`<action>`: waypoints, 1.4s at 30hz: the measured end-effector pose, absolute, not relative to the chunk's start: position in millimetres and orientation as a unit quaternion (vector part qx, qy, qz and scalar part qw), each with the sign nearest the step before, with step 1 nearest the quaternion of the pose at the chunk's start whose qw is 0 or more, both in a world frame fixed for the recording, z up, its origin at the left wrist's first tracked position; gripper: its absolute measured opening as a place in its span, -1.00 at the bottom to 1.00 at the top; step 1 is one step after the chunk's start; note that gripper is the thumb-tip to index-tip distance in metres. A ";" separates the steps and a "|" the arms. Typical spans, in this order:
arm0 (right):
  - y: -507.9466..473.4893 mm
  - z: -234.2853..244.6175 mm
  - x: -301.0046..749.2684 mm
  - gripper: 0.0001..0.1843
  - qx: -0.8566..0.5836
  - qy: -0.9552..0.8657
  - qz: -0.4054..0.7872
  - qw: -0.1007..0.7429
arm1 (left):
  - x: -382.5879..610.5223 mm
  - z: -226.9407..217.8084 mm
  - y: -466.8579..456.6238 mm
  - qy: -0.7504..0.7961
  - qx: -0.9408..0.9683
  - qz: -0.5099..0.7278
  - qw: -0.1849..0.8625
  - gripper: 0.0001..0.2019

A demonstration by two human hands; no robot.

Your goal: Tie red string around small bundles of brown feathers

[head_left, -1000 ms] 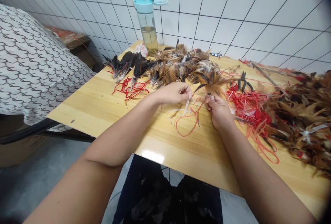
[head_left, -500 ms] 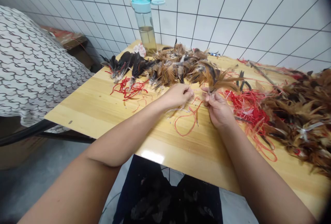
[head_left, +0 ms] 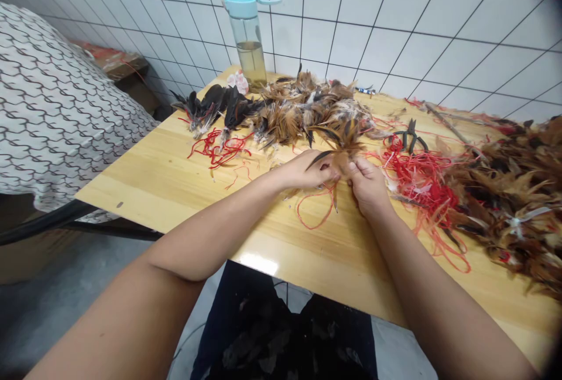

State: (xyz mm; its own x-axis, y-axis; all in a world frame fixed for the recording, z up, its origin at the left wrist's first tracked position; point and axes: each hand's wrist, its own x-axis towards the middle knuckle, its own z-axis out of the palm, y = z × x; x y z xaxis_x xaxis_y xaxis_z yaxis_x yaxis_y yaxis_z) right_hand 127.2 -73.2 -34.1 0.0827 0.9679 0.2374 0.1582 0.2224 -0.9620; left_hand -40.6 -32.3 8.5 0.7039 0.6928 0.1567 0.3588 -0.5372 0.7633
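Note:
A small bunch of brown and black feathers (head_left: 345, 149) stands fanned out between my two hands, just above the table. My left hand (head_left: 311, 170) is closed at the left of its base, with some dark feathers crossing over the fingers. On the other side, my right hand (head_left: 369, 185) pinches the bunch between thumb and fingers. The quill ends are mostly hidden by the hands. Below them, a loop of red thread (head_left: 317, 228) lies on the wooden table (head_left: 263, 225); its upper end runs up to my left hand.
Brown feather bunches (head_left: 290, 113) and black ones (head_left: 215, 102) lie at the back, near a water bottle (head_left: 251, 46). Red cords (head_left: 219, 150) sit at left. Black-handled scissors (head_left: 411, 139), tangled red thread (head_left: 424, 184) and a large feather heap (head_left: 518, 192) are at right.
My right hand has brought the feather bunch left and slightly nearer, turning it upright. My left hand, earlier apart from it, now meets it. The scissors show more fully.

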 end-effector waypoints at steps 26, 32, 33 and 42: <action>-94.8 -3.5 122.5 -0.69 -0.571 -0.807 0.034 0.145 | -52.6 18.1 -27.5 0.266 0.917 0.276 0.112 -0.79; -89.4 -12.0 121.7 -0.69 -0.508 -0.686 0.334 0.400 | -55.0 12.5 -19.7 0.291 0.873 0.285 0.267 -0.77; -89.0 -13.8 121.5 -0.67 -0.503 -0.641 0.386 0.433 | -53.8 12.0 -20.4 0.292 0.871 0.290 0.268 -0.77; -86.0 -12.2 121.3 -0.60 -0.469 -0.429 0.527 0.564 | -40.2 11.8 -34.7 0.280 0.897 0.308 0.151 -0.76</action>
State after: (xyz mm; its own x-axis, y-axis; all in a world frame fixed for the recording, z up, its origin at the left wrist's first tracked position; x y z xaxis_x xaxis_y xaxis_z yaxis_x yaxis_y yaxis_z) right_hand 121.3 -86.0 -12.2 0.0762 0.9970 -0.0112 -0.1930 0.0038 -0.9812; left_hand -40.2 -34.7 11.8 0.6534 0.5952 0.4677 0.4099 -0.7976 0.4424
